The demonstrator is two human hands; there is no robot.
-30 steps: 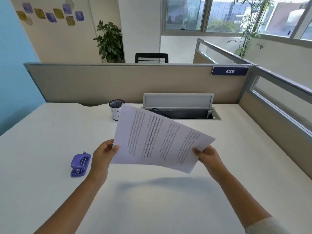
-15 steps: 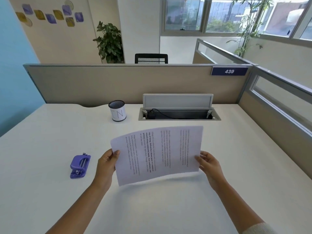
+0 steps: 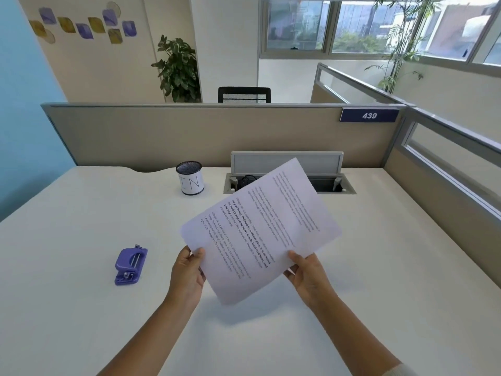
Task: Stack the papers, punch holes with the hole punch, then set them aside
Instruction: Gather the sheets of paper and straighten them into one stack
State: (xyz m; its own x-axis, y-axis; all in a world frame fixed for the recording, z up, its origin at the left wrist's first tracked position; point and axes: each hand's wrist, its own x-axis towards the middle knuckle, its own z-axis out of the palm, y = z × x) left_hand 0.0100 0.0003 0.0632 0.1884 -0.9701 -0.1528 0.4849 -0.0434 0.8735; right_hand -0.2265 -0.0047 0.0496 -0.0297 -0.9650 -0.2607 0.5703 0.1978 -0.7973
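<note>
Papers [image 3: 260,229]: held in the air above the near middle of the desk [image 3: 379,267], printed side up, turned askew with one corner toward the far cable tray [image 3: 287,183]; clear of the surface, shadow below. Number of sheets: cannot tell.
Left hand [image 3: 187,275]: pinching the near-left edge, thumb on top, other fingers beneath the sheet and hidden.
Right hand [image 3: 309,278]: pinching the near-right edge, thumb on the printed face, fingers curled underneath.
Reason for the grip: probably two pinches at opposite sides to keep thin paper from sagging and to allow turning and squaring of the edges.
Hole punch [image 3: 131,264]: purple, flat on the desk to the left of the left hand, near it but apart, untouched; likely parked within easy reach for the punching step.
Pen cup [image 3: 189,181]: far, left of the cable tray, well clear of the work.
Stage, by judgement: stacking and aligning, punching not yet begun.
Risk: sheets slipping out of line under so light a hold.
</note>
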